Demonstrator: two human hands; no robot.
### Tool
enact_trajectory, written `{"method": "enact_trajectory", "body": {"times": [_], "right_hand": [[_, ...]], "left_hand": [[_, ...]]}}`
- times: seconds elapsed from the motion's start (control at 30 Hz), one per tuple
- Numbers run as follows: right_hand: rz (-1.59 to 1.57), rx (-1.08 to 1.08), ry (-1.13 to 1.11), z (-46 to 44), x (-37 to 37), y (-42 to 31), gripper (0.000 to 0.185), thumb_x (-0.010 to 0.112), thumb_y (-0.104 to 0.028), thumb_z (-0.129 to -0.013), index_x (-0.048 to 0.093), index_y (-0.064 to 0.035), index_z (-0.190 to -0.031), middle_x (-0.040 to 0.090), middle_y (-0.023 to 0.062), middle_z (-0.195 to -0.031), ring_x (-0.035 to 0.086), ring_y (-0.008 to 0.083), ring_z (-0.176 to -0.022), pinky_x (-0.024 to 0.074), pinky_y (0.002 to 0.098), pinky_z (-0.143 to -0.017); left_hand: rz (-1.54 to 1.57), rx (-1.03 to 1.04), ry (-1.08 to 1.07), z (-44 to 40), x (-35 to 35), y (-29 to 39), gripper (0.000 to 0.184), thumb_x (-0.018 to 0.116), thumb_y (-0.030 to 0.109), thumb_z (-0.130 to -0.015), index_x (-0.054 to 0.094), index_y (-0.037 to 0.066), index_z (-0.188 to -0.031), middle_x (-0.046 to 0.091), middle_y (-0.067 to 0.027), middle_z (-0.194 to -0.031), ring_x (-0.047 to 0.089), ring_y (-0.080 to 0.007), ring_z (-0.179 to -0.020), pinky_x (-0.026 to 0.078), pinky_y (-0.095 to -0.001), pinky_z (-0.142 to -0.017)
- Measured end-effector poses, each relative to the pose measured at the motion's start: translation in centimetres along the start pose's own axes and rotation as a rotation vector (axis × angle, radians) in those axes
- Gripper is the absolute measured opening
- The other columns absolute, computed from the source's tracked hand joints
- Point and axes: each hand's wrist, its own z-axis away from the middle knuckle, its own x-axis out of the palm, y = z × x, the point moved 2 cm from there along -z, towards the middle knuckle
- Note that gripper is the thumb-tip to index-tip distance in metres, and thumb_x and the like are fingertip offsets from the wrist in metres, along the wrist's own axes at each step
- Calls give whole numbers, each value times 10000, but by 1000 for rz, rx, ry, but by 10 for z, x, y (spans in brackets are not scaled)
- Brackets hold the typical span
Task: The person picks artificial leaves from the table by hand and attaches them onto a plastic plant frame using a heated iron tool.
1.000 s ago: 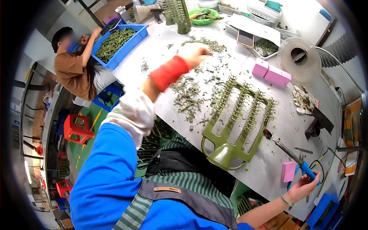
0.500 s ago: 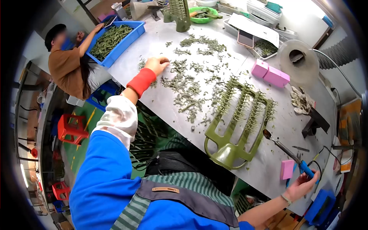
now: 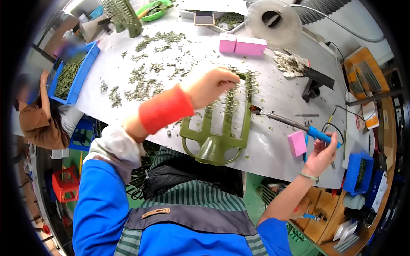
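My left hand, with a red band at the wrist, is over the upper part of a green forked frame. Its fingertips are pinched together, and whatever they hold is too small to make out. Rows of small green curled pieces stick out along the frame's bars; my hand covers some of them. My right hand grips the blue handle of a soldering iron. The iron's dark, spoon-like tip points left, close beside the frame's right bar. Many loose green pieces lie scattered on the metal table.
Pink blocks stand behind the frame, and another pink block sits near my right hand. Stained gloves lie by a black stand. At left, a person sits beside a blue tray of green pieces.
My left hand has moved right, from the loose pieces to above the frame. The view has turned to the right. My right hand still holds the soldering iron near the frame.
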Motion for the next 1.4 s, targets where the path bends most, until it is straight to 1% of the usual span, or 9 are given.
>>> {"method": "enact_trajectory", "body": {"times": [0.13, 0.37, 0.8, 0.9, 0.97, 1.03, 1.17, 1.27, 1.4], "right_hand": [[-32, 15, -13, -3, -2, 9, 273, 639, -281, -870, 595, -29, -775, 561, 25, -611, 535, 83, -501, 440, 203, -477], [-101, 67, 13, -4, 3, 24, 255, 644, -249, -868, 584, -23, -768, 574, 42, -649, 533, 98, -502, 458, 216, -481], [15, 83, 58, -11, -12, 13, 243, 627, -271, -856, 610, -45, -767, 537, 13, -625, 482, 75, -513, 387, 191, -488], [-31, 25, -8, -7, -10, 9, 298, 601, -321, -899, 586, -56, -763, 520, -3, -633, 463, 52, -534, 354, 184, -486], [-33, -2, -24, -4, -10, 8, 303, 595, -316, -906, 577, -47, -767, 503, -11, -617, 460, 50, -530, 354, 182, -490], [-17, 20, -9, -3, -13, 6, 304, 594, -317, -905, 577, -42, -776, 505, -7, -624, 459, 55, -529, 356, 185, -497], [-28, 26, -37, -4, -18, 9, 303, 596, -320, -903, 581, -40, -789, 516, -2, -644, 458, 58, -530, 359, 189, -500], [-15, 24, -30, -2, -16, 10, 301, 599, -322, -902, 576, -42, -794, 520, 0, -659, 455, 59, -531, 358, 191, -500], [-19, 16, -24, 6, -8, 3, 302, 601, -323, -901, 573, -43, -791, 517, -1, -653, 456, 57, -532, 362, 193, -501]], "left_hand": [[-267, 20, 9, -24, 44, 9, 135, 680, 213, -788, 702, 170, -915, 636, -59, -817, 601, -231, -869, 484, -349, -782], [-387, 85, -15, -36, 70, -4, 89, 665, 211, -776, 695, 192, -858, 611, -3, -753, 567, -193, -898, 418, -360, -860], [-410, -14, -69, -35, 70, -7, 138, 727, 236, -713, 700, 195, -841, 619, -49, -796, 562, -246, -939, 407, -403, -858], [-178, 73, 12, -29, 30, -8, 167, 673, 237, -821, 666, 116, -937, 669, -26, -892, 586, -197, -888, 457, -383, -836], [237, -130, 172, -13, -14, -40, 160, 632, 204, -870, 647, 87, -978, 671, -27, -894, 609, -157, -847, 490, -320, -800], [44, -353, 226, 18, -76, -91, 141, 603, 164, -861, 630, 56, -947, 665, -73, -882, 620, -195, -816, 496, -325, -763], [-696, -827, 70, 112, -162, -186, 413, 658, 452, -770, 674, 58, -892, 679, -151, -892, 655, -263, -821, 507, -380, -764], [-621, -1168, 57, 151, -164, -199, 560, 651, 580, -757, 645, 71, -990, 669, -155, -1025, 634, -287, -964, 474, -374, -860], [-529, -1215, 292, 179, -140, -216, 636, 689, 635, -688, 659, 59, -956, 685, -157, -953, 636, -291, -955, 458, -379, -887]]}}
